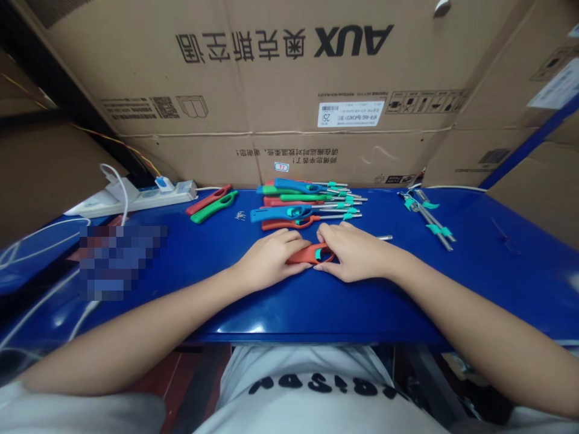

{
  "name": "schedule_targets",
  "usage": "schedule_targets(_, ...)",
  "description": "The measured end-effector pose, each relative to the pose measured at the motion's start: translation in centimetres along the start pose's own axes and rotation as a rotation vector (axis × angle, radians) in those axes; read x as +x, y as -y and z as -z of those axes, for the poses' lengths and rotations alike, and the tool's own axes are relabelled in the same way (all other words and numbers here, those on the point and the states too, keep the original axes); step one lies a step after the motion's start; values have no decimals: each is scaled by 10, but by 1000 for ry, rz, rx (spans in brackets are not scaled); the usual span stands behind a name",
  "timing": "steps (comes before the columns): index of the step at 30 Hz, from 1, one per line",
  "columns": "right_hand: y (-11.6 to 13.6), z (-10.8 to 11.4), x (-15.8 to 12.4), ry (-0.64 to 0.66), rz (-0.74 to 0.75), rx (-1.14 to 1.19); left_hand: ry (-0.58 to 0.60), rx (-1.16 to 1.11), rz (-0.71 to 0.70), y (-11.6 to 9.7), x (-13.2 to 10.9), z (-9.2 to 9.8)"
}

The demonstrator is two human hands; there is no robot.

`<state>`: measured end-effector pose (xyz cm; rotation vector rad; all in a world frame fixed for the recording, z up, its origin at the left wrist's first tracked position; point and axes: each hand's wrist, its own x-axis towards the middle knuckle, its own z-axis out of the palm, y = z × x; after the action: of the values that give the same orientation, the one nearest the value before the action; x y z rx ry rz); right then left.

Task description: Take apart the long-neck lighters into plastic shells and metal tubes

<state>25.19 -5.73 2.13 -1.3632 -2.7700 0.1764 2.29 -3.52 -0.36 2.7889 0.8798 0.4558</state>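
Note:
Between my two hands, low over the blue table (289, 313), is an orange-red long-nosed lighter (304, 255) with a bit of teal tape by its trigger opening. My left hand (266, 259) grips the handle's rear end, thumb and fingers pinching it. Around the trigger end closes my right hand (350, 250); the metal tube's tip (385, 238) sticks out beyond that hand. Just behind lies a pile of similar lighters, among them a blue lighter (278, 214) and a green lighter (305, 197), tubes pointing right with teal tape on them.
At the back left lie a red handle piece (205, 201) and a green handle piece (215, 207), beside tiny metal bits (240, 215). Taped metal tubes (434, 220) rest at the right. A white power strip (172, 194) with cables stands left. A cardboard wall (253, 114) closes the back.

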Motion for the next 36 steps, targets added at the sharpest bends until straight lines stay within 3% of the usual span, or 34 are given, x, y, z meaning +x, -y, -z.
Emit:
schedule_targets(7, -37, 5, -1, -8, -2, 321, -53, -91, 20, 12, 0, -6)
schedule_targets(11, -53, 1, 4, -148, 23, 426, -195, -220, 50, 18, 4, -8)
schedule_targets(15, -49, -3, 8, -272, 37, 531, -291, -313, 92, 18, 6, -5)
schedule_targets(18, -43, -4, 9, -300, 34, 485, -281, -369, 121, 18, 7, -4)
schedule_targets(22, -41, -4, 7, -231, -15, 263, -273, -534, 174, 19, 9, -9)
schedule_targets(27, -44, -5, 3, -156, -9, 53, -410, -791, 211, 24, 13, -12)
schedule_targets(30, -43, -3, 1, -168, 19, 65, -442, -775, 238, 25, 12, -9)
schedule_targets(33, -41, 1, 0, -183, 25, 124, -337, -612, 257, 22, 8, -6)
schedule_targets(36, -39, 4, -1, -190, 9, 153, -237, -365, 163, 20, 5, -4)
